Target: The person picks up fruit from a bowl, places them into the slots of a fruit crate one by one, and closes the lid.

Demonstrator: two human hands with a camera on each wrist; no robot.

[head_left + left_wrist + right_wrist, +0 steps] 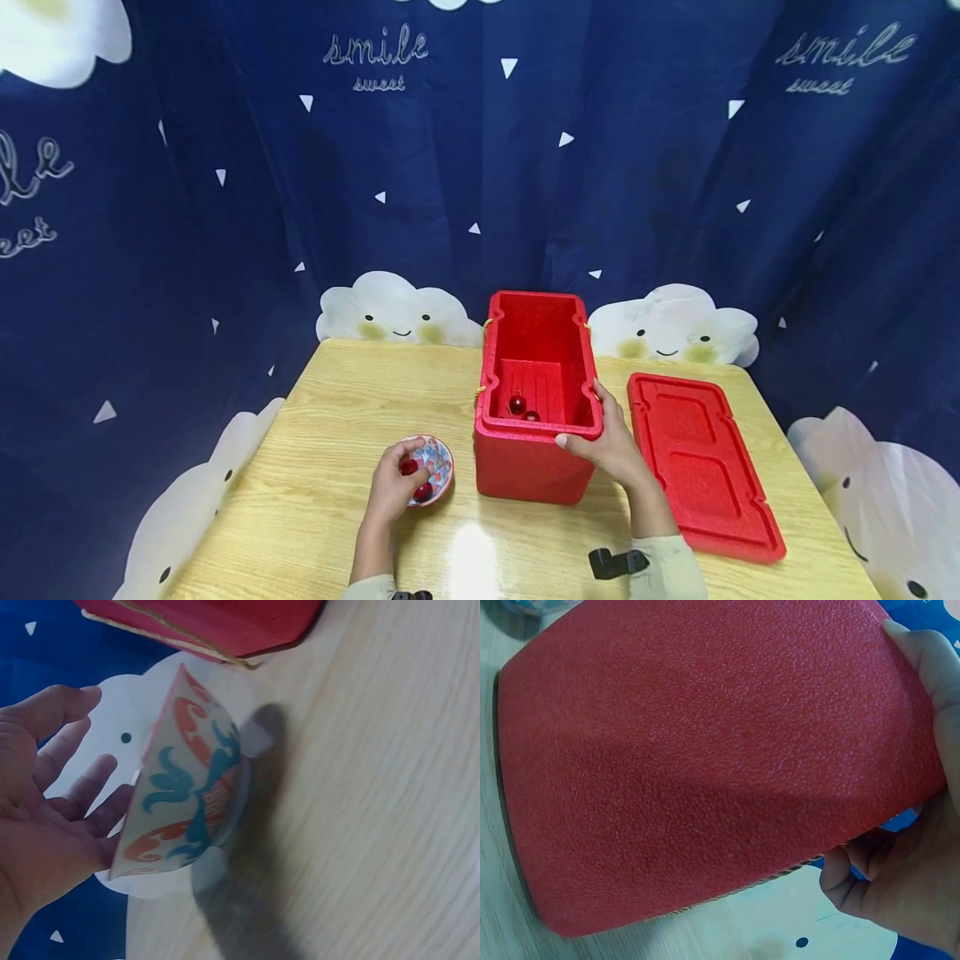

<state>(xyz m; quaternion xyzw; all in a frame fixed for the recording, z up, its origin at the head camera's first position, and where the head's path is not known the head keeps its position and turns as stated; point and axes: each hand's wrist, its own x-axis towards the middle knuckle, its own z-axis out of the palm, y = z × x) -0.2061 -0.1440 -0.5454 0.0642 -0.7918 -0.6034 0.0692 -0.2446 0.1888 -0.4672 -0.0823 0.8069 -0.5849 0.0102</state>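
Note:
A small patterned bowl point(446, 477) stands on the table, with shiny dark red balls point(423, 492) inside. My left hand point(388, 485) reaches over its rim; thumb and fingers are spread around a red ball point(408, 467), and no firm grip shows. In the left wrist view the fingers lie beyond the rim of the bowl point(187, 787), their tips partly hidden. My right hand point(617, 442) grips the near right corner of an open red box point(532, 471), thumb on the front rim, fingers along the side. Two dark red balls point(517, 404) lie on the box floor.
A flat red lid point(701, 467) lies on the wooden table point(375, 375) to the right of the box. Thin yellow cord point(742, 885) runs along the box side. Behind the table hangs a dark blue curtain point(420, 167) with clouds.

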